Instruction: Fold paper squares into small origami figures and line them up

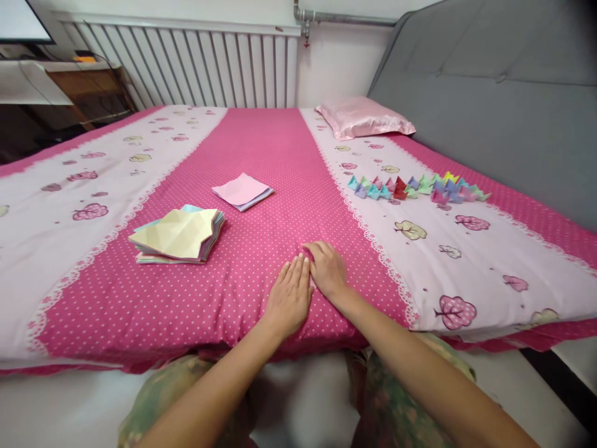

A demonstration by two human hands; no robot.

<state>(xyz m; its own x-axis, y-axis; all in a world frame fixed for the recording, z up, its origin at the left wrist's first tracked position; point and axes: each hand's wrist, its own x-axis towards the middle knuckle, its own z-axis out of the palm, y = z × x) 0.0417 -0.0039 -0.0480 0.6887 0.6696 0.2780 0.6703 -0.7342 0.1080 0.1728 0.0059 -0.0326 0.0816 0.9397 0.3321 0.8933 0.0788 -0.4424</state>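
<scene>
My left hand (290, 297) lies flat on the pink dotted bedspread (261, 146), fingers stretched out and side by side. Just right of its fingertips rests my right hand (328, 267), its fingers loosely bent and pointing left; nothing shows in either hand. To the left is a thick stack of creased paper sheets (180, 231), pale yellow on top. Beyond it sits a smaller stack of square paper (243, 188) with a pink sheet uppermost. A cluster of small folded paper boats (400, 188) in several colours stands on the right.
A pink satin pillow (364, 117) lies at the far right of the bed, against the grey headboard (485, 118). A white radiator (196, 62) runs along the wall. At the far left are a desk (86, 81) and part of a screen (21, 23).
</scene>
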